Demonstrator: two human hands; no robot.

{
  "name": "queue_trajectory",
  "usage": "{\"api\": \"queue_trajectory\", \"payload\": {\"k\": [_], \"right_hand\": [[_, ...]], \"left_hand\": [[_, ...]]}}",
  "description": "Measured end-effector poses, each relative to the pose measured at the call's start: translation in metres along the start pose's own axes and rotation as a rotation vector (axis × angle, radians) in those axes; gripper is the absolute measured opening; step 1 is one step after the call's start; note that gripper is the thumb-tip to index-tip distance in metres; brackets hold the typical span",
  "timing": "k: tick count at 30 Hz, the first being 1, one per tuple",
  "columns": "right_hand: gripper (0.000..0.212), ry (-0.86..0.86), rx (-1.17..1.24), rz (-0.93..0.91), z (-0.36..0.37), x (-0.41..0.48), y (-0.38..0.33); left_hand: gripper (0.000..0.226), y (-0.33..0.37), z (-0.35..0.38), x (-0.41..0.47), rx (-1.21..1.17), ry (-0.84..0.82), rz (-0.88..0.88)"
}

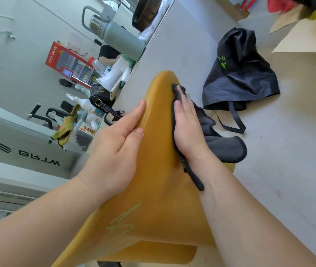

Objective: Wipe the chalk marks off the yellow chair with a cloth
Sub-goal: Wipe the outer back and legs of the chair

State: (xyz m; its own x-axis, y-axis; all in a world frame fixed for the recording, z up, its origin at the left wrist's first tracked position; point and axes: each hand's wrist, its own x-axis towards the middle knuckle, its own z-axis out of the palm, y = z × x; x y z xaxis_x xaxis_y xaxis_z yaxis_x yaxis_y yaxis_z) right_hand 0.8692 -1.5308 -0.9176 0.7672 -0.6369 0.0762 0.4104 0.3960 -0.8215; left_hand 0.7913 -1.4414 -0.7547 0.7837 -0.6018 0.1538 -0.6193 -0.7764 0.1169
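Observation:
The yellow chair [159,189] fills the middle of the head view, its backrest running up to a rounded top. Green chalk marks [123,221] show low on its surface, near me. My left hand [118,143] grips the backrest's left edge, thumb on the front face. My right hand [187,124] lies flat with straight fingers on a dark grey cloth [224,145], pressing it against the backrest's right edge near the top. Part of the cloth hangs loose to the right of my wrist.
A black bag [240,74] with green lettering lies on the floor at the right. Cardboard [303,35] sits at the upper right. A grey table [176,41] behind the chair carries a grey-green flask [118,37], a megaphone and bottles.

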Motion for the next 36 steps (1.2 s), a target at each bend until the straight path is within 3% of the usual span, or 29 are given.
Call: {"api": "queue_trajectory", "payload": {"k": [5,6,10,15,21,26,32,36], "right_hand": [[0.088,-0.010,0.228,0.403,-0.005,-0.016,0.050],[0.085,0.008,0.246,0.442,-0.003,-0.022,0.050],[0.056,0.138,0.115,0.302,0.010,-0.049,0.009],[0.055,0.151,-0.055,0.006,0.022,-0.076,-0.015],[0.053,-0.007,-0.089,0.295,-0.009,-0.079,0.036],[0.057,0.035,-0.403,0.170,0.011,-0.115,0.017],[0.061,0.122,-0.573,0.027,0.023,-0.160,0.028],[0.065,0.202,-0.628,0.163,0.007,-0.188,0.068]], "left_hand": [[0.049,0.000,0.000,-0.001,0.003,-0.009,-0.019],[0.049,0.000,0.000,-0.001,0.001,-0.009,-0.017],[0.049,0.000,0.001,0.002,-0.010,0.000,-0.009],[0.048,0.008,0.003,0.012,-0.020,0.005,-0.029],[0.050,0.024,0.010,0.040,-0.002,0.028,-0.057],[0.052,0.026,0.009,0.048,-0.023,0.004,-0.030],[0.044,0.034,-0.002,0.030,-0.195,-0.061,-0.082],[0.045,0.001,-0.019,-0.014,-0.151,-0.087,0.021]]}}
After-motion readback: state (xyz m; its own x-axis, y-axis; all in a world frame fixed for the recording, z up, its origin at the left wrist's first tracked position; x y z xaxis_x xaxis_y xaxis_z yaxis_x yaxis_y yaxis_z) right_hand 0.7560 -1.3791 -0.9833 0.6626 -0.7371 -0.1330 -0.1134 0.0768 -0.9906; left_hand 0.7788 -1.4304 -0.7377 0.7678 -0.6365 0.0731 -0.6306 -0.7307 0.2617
